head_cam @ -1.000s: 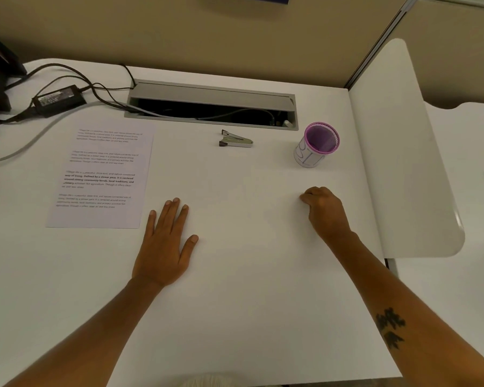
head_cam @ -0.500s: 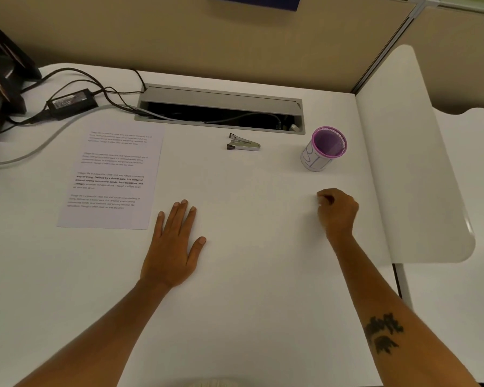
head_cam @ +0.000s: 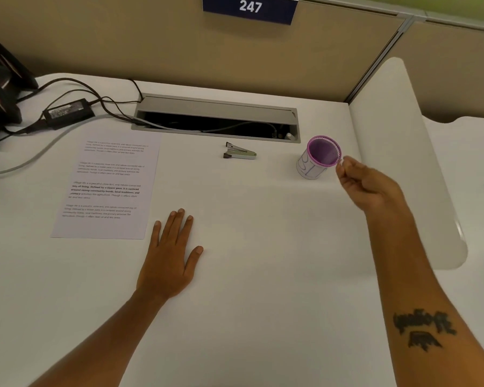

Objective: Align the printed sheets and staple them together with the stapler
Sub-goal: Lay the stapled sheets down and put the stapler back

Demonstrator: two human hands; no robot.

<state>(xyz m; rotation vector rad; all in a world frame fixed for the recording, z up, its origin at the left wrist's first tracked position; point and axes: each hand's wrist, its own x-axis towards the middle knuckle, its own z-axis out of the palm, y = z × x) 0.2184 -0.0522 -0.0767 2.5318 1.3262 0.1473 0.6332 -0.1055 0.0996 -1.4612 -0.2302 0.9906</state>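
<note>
- White desk [head_cam: 249,275] holds printed sheets [head_cam: 106,188], well left of the stapler [head_cam: 239,154]
- Left hand [head_cam: 169,258] lies flat, released, below-left of the stapler
- Right hand [head_cam: 366,185], loosely curled and seemingly holding nothing, hovers right of the stapler; best gather and square the sheets first

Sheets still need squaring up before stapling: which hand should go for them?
Left. The left hand lies flat on the desk just beside the printed sheets, near their bottom right corner. The right hand is raised by the purple cup, beyond the stapler.
</note>
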